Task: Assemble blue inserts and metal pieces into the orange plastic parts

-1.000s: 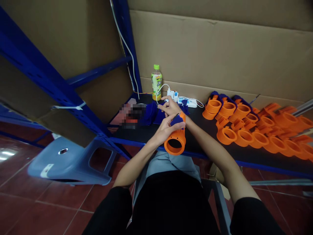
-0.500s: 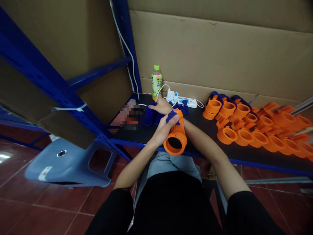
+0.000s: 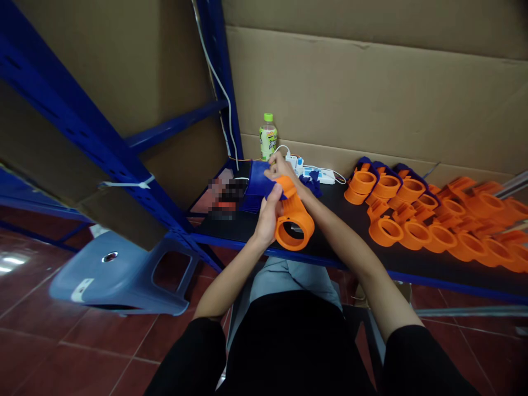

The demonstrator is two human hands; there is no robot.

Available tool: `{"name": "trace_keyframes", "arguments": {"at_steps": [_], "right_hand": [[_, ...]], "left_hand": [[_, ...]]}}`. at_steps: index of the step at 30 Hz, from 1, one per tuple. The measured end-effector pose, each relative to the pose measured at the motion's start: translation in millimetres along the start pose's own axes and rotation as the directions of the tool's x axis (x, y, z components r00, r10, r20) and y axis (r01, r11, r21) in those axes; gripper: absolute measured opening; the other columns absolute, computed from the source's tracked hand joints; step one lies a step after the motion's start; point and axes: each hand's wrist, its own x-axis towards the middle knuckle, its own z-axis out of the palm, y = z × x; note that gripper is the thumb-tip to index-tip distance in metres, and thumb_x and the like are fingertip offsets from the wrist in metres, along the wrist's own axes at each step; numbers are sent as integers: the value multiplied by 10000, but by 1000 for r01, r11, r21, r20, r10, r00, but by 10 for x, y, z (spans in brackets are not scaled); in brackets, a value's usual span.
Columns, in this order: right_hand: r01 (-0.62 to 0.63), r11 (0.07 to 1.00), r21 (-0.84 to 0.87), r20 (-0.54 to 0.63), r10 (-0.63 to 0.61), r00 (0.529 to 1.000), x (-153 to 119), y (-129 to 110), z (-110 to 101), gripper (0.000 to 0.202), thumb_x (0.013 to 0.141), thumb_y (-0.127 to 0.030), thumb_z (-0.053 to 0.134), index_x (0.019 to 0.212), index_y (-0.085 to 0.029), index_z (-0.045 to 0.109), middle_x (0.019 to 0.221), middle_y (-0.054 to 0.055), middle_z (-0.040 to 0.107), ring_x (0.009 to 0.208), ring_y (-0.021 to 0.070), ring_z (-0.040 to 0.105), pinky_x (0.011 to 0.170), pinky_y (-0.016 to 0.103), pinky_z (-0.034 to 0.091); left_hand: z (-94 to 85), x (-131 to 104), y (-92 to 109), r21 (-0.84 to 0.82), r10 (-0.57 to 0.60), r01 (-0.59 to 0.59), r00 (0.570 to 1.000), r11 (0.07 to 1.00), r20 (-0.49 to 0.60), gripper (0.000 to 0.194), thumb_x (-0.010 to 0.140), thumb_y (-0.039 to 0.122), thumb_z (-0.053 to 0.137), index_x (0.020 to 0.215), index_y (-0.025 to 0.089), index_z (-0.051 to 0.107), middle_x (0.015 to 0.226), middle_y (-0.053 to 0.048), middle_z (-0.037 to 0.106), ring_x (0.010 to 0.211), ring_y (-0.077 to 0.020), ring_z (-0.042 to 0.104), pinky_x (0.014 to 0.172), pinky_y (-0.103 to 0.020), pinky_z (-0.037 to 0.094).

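My left hand (image 3: pixel 268 217) is closed around an orange plastic ring piece (image 3: pixel 295 223), a round collar with a ribbed neck, tilted over the table's front edge. Its thumb presses a blue strip (image 3: pixel 259 179) against the neck's upper end. Curled at the strip's upper right edge, the fingers of my right hand (image 3: pixel 281 166) pinch it, though the fingertips are partly hidden. The strip stands out broad and flat to the left of the neck. More blue material (image 3: pixel 249 204) lies on the black tabletop beneath it.
Several orange ring pieces (image 3: pixel 385 231) stand in rows on the right, some with blue strips. Behind my hands are a green-capped bottle (image 3: pixel 268 140), a power strip (image 3: pixel 319 176) and crumpled blue scraps (image 3: pixel 312 184). A blue rack post (image 3: pixel 103 137) and a stool (image 3: pixel 119 275) are left.
My right hand has drawn back from the pile and its fingers have curled in. A broad blue strip now shows raised beside the orange piece. My left hand has shifted slightly up and left.
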Motion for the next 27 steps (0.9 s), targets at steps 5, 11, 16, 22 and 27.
{"name": "trace_keyframes", "arguments": {"at_steps": [5, 11, 16, 22, 27], "right_hand": [[113, 993, -29, -306, -116, 945, -385, 16, -504, 240, 998, -346, 511, 1211, -245, 462, 925, 15, 698, 818, 184, 674, 921, 392, 573], [199, 975, 99, -377, -148, 914, -982, 38, -682, 348, 966, -492, 656, 1240, -278, 652, 1121, 76, 744, 1020, 234, 711, 1000, 431, 566], [300, 916, 267, -251, -234, 939, -1100, 66, -600, 324, 870, -529, 779, 1118, -323, 799, 1160, 50, 717, 1185, 256, 656, 1147, 504, 484], [299, 902, 311, -160, -261, 952, -1110, 67, -543, 410, 921, -554, 736, 1237, -293, 733, 1363, 54, 692, 1360, 245, 592, 1231, 460, 411], [342, 916, 211, -212, -298, 931, -1124, 41, -572, 349, 895, -503, 779, 1169, -290, 743, 1269, 49, 723, 1299, 250, 619, 1213, 464, 415]], "left_hand": [[-58, 144, 40, -137, 129, -140, 988, 981, -87, 533, 756, 620, 862, 1083, 227, 712, 1098, -61, 790, 1172, -294, 739, 993, -392, 598], [-142, 282, -69, -68, 135, -140, 988, 988, -74, 482, 766, 514, 898, 1090, 209, 711, 1105, -57, 788, 1115, -239, 750, 974, -349, 582], [-176, 306, -111, -41, 116, -119, 991, 992, -68, 505, 747, 519, 909, 1109, 217, 730, 1122, -46, 782, 1026, -200, 747, 901, -309, 593], [-205, 336, -109, -35, 110, -113, 991, 993, -74, 479, 717, 502, 934, 1059, 226, 741, 1050, -15, 775, 915, -145, 721, 876, -271, 583], [-200, 346, -97, -35, 141, -143, 989, 989, -54, 463, 751, 520, 908, 1058, 222, 733, 1099, -23, 770, 989, -163, 724, 890, -274, 569]]}}
